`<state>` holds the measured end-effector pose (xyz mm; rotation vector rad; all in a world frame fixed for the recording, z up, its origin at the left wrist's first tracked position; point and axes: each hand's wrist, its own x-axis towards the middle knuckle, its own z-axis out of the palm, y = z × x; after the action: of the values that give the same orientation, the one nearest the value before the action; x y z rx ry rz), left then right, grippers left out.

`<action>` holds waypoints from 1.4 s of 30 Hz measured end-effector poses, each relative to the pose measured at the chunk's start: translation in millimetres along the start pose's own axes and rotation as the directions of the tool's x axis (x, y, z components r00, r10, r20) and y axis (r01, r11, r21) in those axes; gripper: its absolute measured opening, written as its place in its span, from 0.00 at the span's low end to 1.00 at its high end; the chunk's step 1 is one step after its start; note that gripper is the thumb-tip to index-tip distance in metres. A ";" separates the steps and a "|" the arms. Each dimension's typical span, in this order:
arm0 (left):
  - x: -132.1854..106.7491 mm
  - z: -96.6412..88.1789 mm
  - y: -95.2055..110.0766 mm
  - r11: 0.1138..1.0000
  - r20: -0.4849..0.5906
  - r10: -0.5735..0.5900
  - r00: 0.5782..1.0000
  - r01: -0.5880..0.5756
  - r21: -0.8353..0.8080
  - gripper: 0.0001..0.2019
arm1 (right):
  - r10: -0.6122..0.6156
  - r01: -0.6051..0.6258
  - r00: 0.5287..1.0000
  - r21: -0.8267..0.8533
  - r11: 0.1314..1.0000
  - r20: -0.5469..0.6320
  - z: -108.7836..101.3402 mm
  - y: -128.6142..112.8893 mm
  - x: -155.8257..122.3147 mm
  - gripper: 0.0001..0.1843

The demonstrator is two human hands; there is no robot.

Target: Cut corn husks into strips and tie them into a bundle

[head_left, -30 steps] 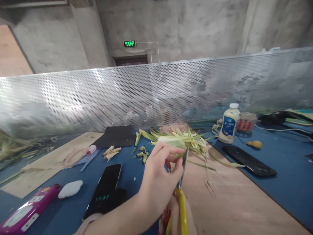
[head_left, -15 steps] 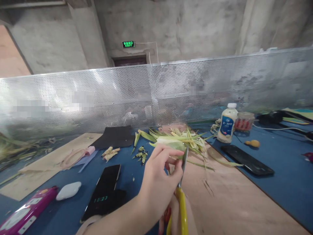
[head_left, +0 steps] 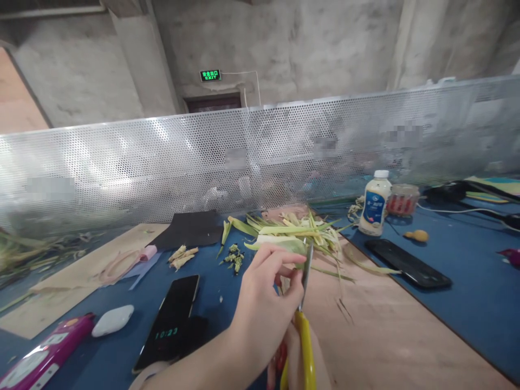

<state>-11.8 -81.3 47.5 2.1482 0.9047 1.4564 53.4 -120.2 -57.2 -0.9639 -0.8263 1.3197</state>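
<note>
My left hand (head_left: 266,298) pinches a pale green corn-husk-like leaf (head_left: 280,243) between thumb and fingers, its broad end pointing away to the left. Yellow-handled scissors (head_left: 306,346) stand with their blades up against the leaf's right end, right beside my left fingertips. My right hand (head_left: 317,360) is wrapped around the scissor handles and mostly hidden behind my left hand and the handle. Beyond both hands lies a loose pile of cut green and yellow leaf strips (head_left: 317,228) on a wooden board (head_left: 377,330).
Left on the blue table are a phone (head_left: 170,319), a white earbud case (head_left: 113,320), a magenta device (head_left: 49,355), pale twisted pieces (head_left: 182,257) and small green knotted pieces (head_left: 233,259). Rightward stand a bottle (head_left: 374,208), a jar (head_left: 402,200) and a black phone (head_left: 408,264). A perforated metal screen (head_left: 195,157) closes the back.
The view has shifted slightly. Both hands keep nearly the same pose, with the scissors still at the leaf's right end.
</note>
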 end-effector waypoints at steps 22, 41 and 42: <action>-1.0 1.8 -3.8 0.999 0.028 0.011 1.000 -0.012 0.041 0.14 | 0.033 -0.033 0.999 0.015 0.999 -0.021 -1.1 -6.6 -1.3 0.18; 9.7 -6.5 -0.9 0.994 0.004 -0.105 0.994 0.105 -0.032 0.11 | 0.068 -0.059 0.997 0.220 0.974 -0.033 -6.3 12.9 24.8 0.26; 10.4 -6.7 -1.6 0.991 0.008 -0.126 0.992 0.126 -0.041 0.11 | 0.068 -0.055 0.996 0.225 0.973 -0.051 -4.0 11.5 21.1 0.25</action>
<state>-15.8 -73.1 56.0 2.0255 0.9813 1.3950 54.5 -99.6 -70.2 -0.8505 -0.5927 1.3983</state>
